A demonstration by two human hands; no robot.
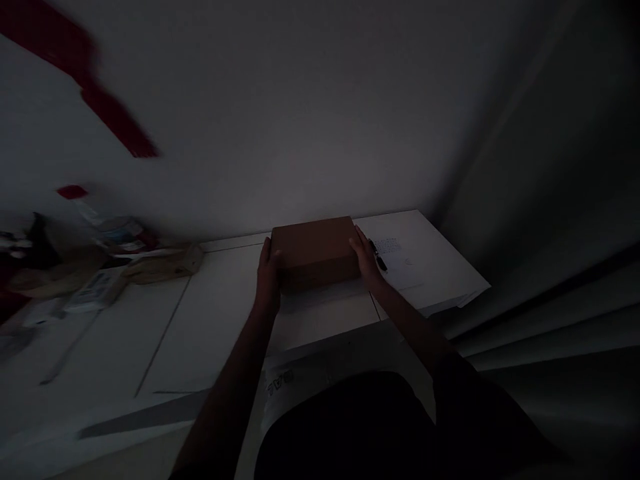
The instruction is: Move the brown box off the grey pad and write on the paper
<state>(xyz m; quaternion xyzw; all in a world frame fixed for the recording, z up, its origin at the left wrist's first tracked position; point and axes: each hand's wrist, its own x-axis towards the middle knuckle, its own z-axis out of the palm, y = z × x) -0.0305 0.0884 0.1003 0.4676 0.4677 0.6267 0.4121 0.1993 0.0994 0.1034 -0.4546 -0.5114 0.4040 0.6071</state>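
A pale counter fills the lower left and middle of the frame, crossed by thin dark seams. At right of centre a white sheet of paper lies on it with faint print, and a black pen rests at its left edge. At the left edge of the frame sits a blurred clutter: a clear plastic bottle, a flat tan package and a small white carton. Red tape runs slanting across the plain wall in the upper left.

The box sits on the table; a pen lies right of the box, clutter far left.
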